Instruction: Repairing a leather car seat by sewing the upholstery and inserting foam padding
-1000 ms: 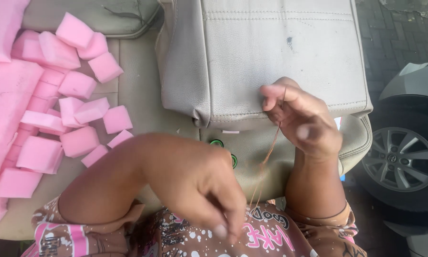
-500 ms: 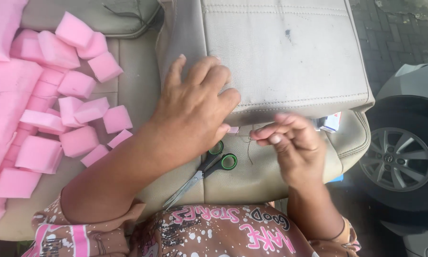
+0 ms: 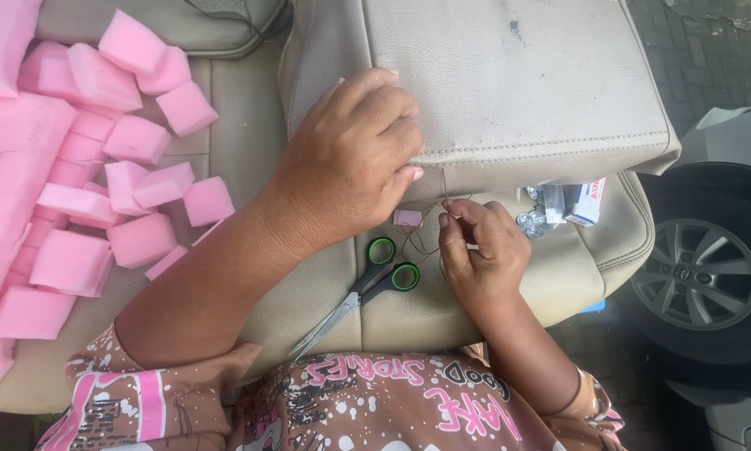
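A beige leather seat cushion (image 3: pixel 526 83) lies on top of a beige car seat (image 3: pixel 442 309). My left hand (image 3: pixel 350 163) presses flat on the cushion's near left edge, fingers curled over the seam. My right hand (image 3: pixel 480 250) sits just below that edge and pinches a needle with thin thread (image 3: pixel 426 234) that loops down toward the seat. A small pink foam scrap (image 3: pixel 407 218) lies between my hands. Scissors (image 3: pixel 355 296) with black and green handles rest on the seat under my left wrist.
Several pink foam blocks (image 3: pixel 116 159) are piled on the seat at the left, beside a large pink foam sheet (image 3: pixel 4 175). A small box and foil bits (image 3: pixel 563 205) lie under the cushion's right corner. A car wheel (image 3: pixel 697 284) stands on the paving at right.
My left hand swung up from my lap onto the cushion edge and settled there. My right hand came down from the raised thread pull to the seam, and the scissors came into view.
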